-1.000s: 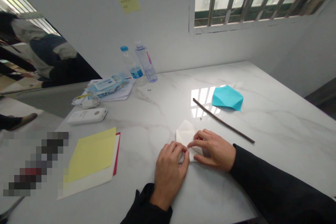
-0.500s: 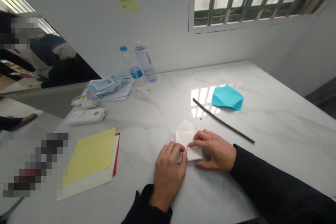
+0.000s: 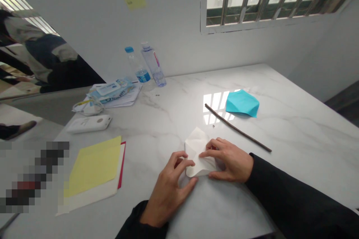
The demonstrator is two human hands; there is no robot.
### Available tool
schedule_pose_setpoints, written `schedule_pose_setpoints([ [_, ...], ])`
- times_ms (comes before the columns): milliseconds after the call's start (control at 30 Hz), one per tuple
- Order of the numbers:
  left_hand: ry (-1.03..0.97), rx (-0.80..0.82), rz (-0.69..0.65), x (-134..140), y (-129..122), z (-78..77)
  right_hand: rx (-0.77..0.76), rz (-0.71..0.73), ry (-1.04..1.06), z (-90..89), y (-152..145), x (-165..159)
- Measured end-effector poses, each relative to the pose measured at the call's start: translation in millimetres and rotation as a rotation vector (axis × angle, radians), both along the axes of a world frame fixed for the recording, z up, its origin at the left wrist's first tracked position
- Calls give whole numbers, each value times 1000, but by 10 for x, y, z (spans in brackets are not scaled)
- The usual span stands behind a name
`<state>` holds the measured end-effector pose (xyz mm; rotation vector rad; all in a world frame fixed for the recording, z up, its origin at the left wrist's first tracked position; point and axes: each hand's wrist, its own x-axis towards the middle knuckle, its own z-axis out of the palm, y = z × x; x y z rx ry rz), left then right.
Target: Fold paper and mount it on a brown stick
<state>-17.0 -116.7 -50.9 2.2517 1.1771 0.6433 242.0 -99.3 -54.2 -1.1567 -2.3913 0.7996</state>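
A folded sheet of white paper [image 3: 196, 149] lies on the marble-patterned table between my two hands, its lower left part lifted in a soft, uncreased curl. My right hand [image 3: 228, 160] holds the paper at its right side, index fingertip pressed on top and thumb by the lower edge. At the left side is my left hand [image 3: 171, 186], fingers apart and bent, fingertips touching the paper's edge and thumb just below it. Beyond them lie a creased turquoise paper [image 3: 242, 103] and a thin brown stick [image 3: 238, 129].
Yellow paper [image 3: 97, 166] lies over white and red sheets at the left. Behind it are a white power bank [image 3: 89, 123], a coiled cable [image 3: 89, 105], a wipes pack [image 3: 112, 91] and two bottles [image 3: 153, 63]. A person [image 3: 42, 52] shows at the far left.
My left hand has moved left and down, and its fingers have spread. The lower fold of the white paper has loosened and lifted. My right hand stays in nearly the same place.
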Motion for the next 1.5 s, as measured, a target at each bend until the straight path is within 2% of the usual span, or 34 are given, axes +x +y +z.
schedule_pose_setpoints([
  [200, 13, 39, -71, -211, 38, -34, -7, 18, -8, 40, 2, 8],
  [367, 17, 67, -31, -158, 42, -57, -5, 20, 8, 38, 7, 8],
  [667, 59, 124, -126, -98, 37, -6, 9, 19, 13, 29, 2, 5],
  [933, 133, 163, -64, -8, 70, -27, 18, 24, 7, 28, -9, -7],
  [1500, 185, 206, -125, -58, 67, -97, 32, 31, -5, 21, -11, -3],
])
